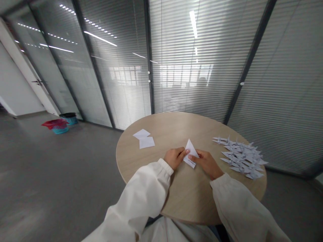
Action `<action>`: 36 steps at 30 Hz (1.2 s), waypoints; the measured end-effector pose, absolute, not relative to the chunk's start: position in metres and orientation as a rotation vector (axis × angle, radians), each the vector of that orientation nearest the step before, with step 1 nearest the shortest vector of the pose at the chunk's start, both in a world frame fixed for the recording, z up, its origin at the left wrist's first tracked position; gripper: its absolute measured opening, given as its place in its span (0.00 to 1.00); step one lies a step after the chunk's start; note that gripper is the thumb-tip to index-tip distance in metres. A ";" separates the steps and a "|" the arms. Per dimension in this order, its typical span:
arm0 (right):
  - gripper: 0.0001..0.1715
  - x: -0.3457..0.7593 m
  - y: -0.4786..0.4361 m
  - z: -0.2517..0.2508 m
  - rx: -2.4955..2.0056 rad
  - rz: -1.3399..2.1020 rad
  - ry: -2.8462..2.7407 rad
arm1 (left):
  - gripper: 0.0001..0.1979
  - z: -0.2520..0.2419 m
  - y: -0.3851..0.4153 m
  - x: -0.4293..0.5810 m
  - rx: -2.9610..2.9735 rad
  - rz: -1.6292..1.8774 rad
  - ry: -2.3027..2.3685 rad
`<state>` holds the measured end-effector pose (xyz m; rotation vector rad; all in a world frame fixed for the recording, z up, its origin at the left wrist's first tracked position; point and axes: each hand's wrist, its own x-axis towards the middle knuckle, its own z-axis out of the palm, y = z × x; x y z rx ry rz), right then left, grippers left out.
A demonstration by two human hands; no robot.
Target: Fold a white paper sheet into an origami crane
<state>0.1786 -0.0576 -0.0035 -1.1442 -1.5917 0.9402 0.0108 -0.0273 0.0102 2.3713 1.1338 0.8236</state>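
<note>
Glass walls with blinds (191, 67) are seen around a round wooden table (151, 148). Far off on the floor to the left, a blue basket (60, 131) is topped with red cloth (55, 123), and a black-rimmed bin (69, 117) is placed just beside it. Paper cranes (239, 156) are heaped on the table's right side, and two white paper squares (143, 138) are laid on its left. Between them, a folded paper triangle (191, 153) is pinched from both sides by the left hand (174, 158) and right hand (205, 163), with the fingers curled in.

Off-white baggy slvs (140, 198), gathered elastic cuffs (165, 167); L hand (174, 158), R hand (205, 164) bare.
</note>
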 end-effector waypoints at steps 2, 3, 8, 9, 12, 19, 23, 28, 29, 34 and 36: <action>0.21 0.178 -0.059 -0.002 -1.136 0.942 -1.556 | 0.22 0.009 -0.027 0.012 2.380 0.843 1.121; 0.21 0.179 -0.060 -0.001 -1.136 0.937 -1.542 | 0.22 0.008 -0.027 0.012 2.386 0.858 1.098; 0.21 0.179 -0.059 -0.002 -1.110 0.954 -1.500 | 0.21 0.004 -0.023 0.012 2.438 0.943 0.949; 0.21 0.179 -0.059 -0.002 -1.100 0.964 -1.496 | 0.21 0.004 -0.022 0.012 2.451 0.955 0.954; 0.21 0.178 -0.058 -0.002 -1.102 0.964 -1.500 | 0.20 0.004 -0.022 0.012 2.493 0.973 0.996; 0.23 0.176 -0.058 -0.002 -1.137 0.954 -1.508 | 0.18 0.001 -0.023 0.014 2.576 0.984 1.068; 0.23 0.177 -0.058 -0.003 -1.126 0.934 -1.508 | 0.18 0.001 -0.022 0.014 2.580 0.991 1.048; 0.21 0.178 -0.057 -0.004 -1.122 0.934 -1.505 | 0.19 0.004 -0.024 0.014 2.506 0.992 0.986; 0.21 0.178 -0.057 -0.004 -1.124 0.934 -1.508 | 0.20 0.005 -0.024 0.014 2.481 0.986 0.978; 0.21 0.178 -0.057 -0.004 -1.128 0.961 -1.514 | 0.20 0.008 -0.027 0.013 2.346 0.960 0.958; 0.21 0.177 -0.058 -0.004 -1.131 0.974 -1.537 | 0.20 0.010 -0.028 0.013 2.295 0.979 0.996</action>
